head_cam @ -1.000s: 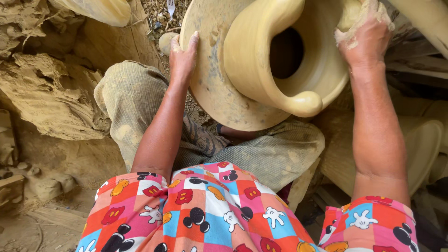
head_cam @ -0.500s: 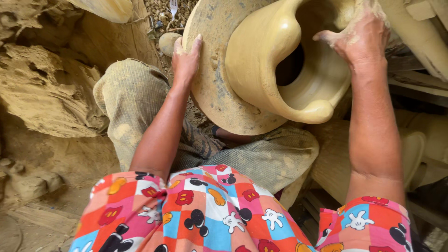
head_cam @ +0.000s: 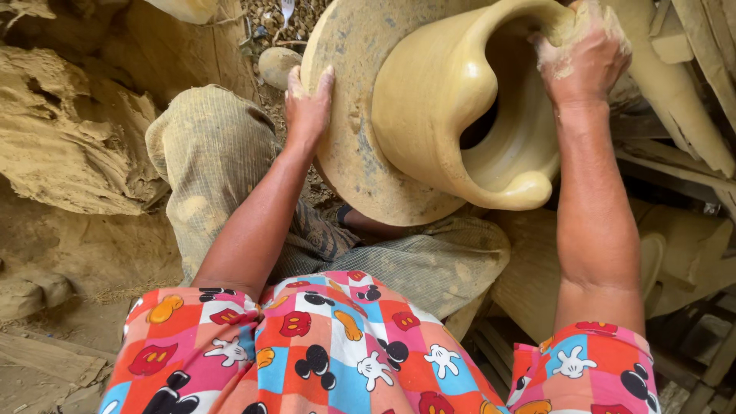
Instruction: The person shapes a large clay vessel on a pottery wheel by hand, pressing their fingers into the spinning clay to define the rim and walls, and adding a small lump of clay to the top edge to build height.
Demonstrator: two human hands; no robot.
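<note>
So the wet clay pot point(head_cam: 452, 115) sits upper middle of the frame, tilted toward the camera on a round clay-caked disc point(head_cam: 353, 153), with its mouth facing lower right. Left hand point(head_cam: 308, 107) is spread flat, fingers together, pressed against the left edge of the disc. Right hand point(head_cam: 586, 57), top right, is smeared with clay and closed over the pot's rim, fingers curled over it, so that bit of rim is hidden.

Below the disc there's the person's knee in dusty checked trousers point(head_cam: 222, 169), and the bright cartoon-print shirt point(head_cam: 322, 353) fills the bottom. Big lump of raw clay point(head_cam: 69, 130) on the left, a small rounded clay lump point(head_cam: 276, 65) just left of the disc, wooden slats point(head_cam: 690, 92) crowding the right side.
</note>
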